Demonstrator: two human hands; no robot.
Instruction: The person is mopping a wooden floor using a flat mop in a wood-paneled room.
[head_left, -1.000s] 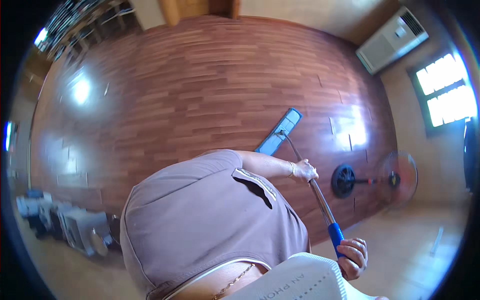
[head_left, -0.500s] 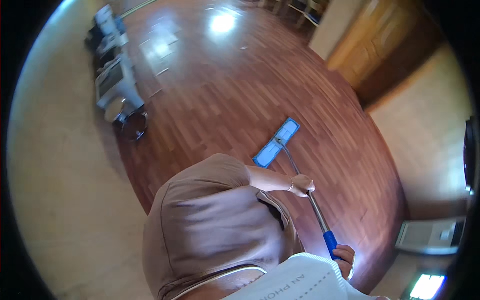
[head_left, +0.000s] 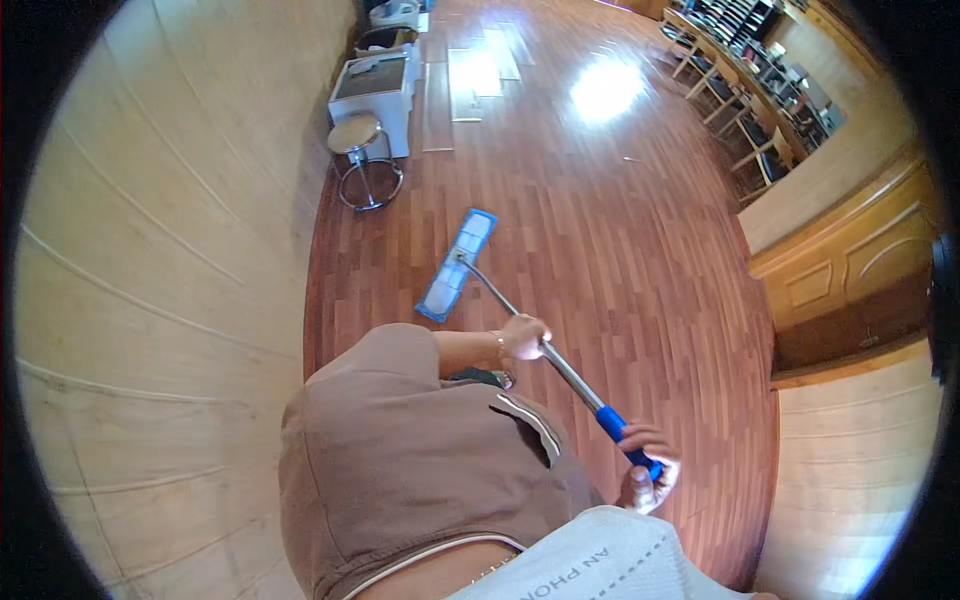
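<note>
I stood on a reddish-brown wooden plank floor [head_left: 620, 230], looking down past my brown-clad torso. My left hand [head_left: 524, 337] was wrapped closed around the middle of the metal mop handle [head_left: 560, 362], fingers curled fully about the shaft. My right hand [head_left: 648, 462] was closed around the blue grip [head_left: 612, 424] at the handle's upper end, near my waist. The handle ran diagonally away from me, up and to the left, to the flat mop head [head_left: 457, 265], a long blue-edged rectangle with a pale pad. It lay flat on the floor, near the pale wall [head_left: 170, 250] on my left.

I judged the step in hand to be a mopping stroke along the floor beside that wall. The next move seemed to call for keeping both hands firm, the head flat, and steering it short of the stool.

Beyond the mop head stood a round stool [head_left: 364, 160] with a chrome ring base. Just behind it sat a white boxy cabinet [head_left: 375, 90] with a dark top. More pale boxy items lay further back, too small to make out. To the upper right, a row of wooden chairs [head_left: 745, 110] lined a long counter, and a panelled wooden door [head_left: 850, 270] stood at right. I could make out no labels or signs on any of these. At the bottom edge lay a pale grey fabric [head_left: 600, 560] with dark printing.
</note>
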